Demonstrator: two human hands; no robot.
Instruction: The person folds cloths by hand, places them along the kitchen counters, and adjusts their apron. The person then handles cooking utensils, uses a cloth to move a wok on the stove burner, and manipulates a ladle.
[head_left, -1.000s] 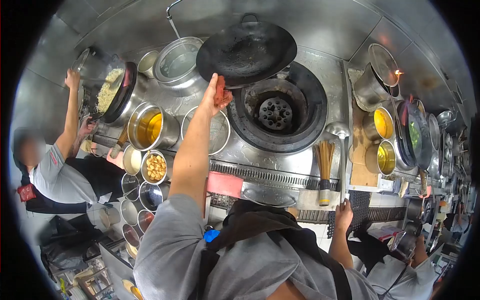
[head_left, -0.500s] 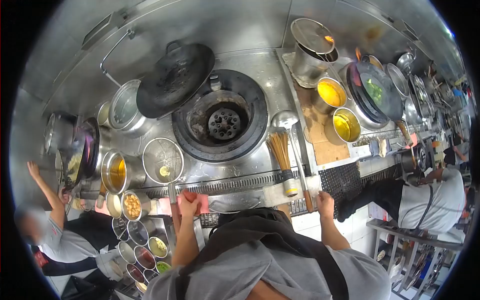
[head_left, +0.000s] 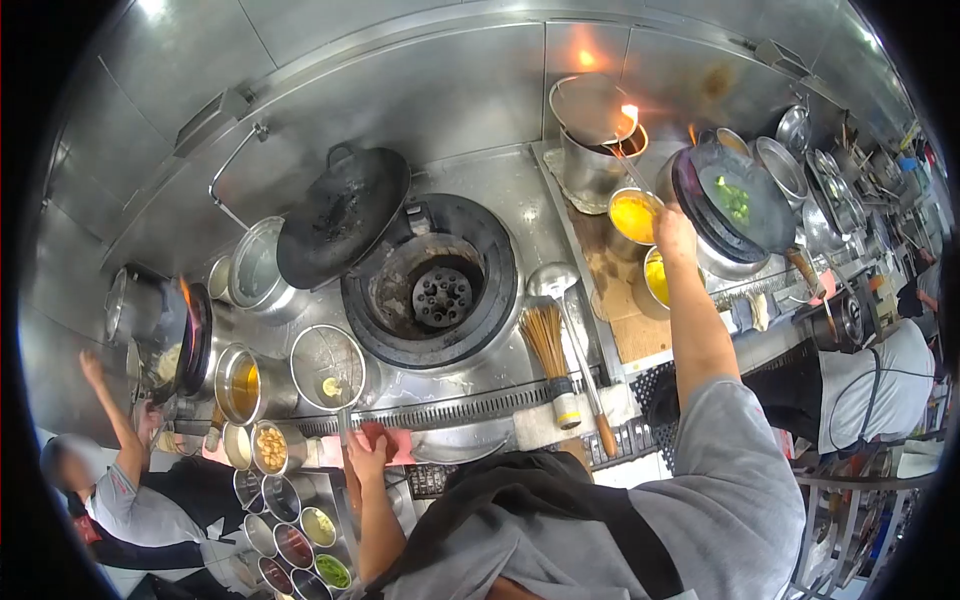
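My left hand [head_left: 368, 458] is closed on a red cloth [head_left: 376, 434] at the counter's front edge, close to the wooden handle of a round wire strainer [head_left: 328, 366]. My right hand [head_left: 675, 236] reaches far to the right, closed round the handle of a mesh skimmer [head_left: 593, 108] that rests over a tall steel pot [head_left: 585, 172]. Below that hand are two pots of yellow liquid [head_left: 634, 216]. A black wok [head_left: 345, 218] leans tilted beside the bare burner [head_left: 442, 297]. A ladle [head_left: 553, 281] and a bamboo brush [head_left: 545, 345] lie right of the burner.
At far left a co-worker [head_left: 150, 510] stands by a flaming wok. Another person [head_left: 865, 390] is at the right, near a wok with greens [head_left: 735, 200]. Ingredient tins [head_left: 293, 545], an oil pot [head_left: 240, 385] and a water pot [head_left: 262, 265] stand left.
The wok has tipped left off the burner. My left hand has come back from it to the front edge. My right hand has moved from the ladle's handle up to the skimmer.
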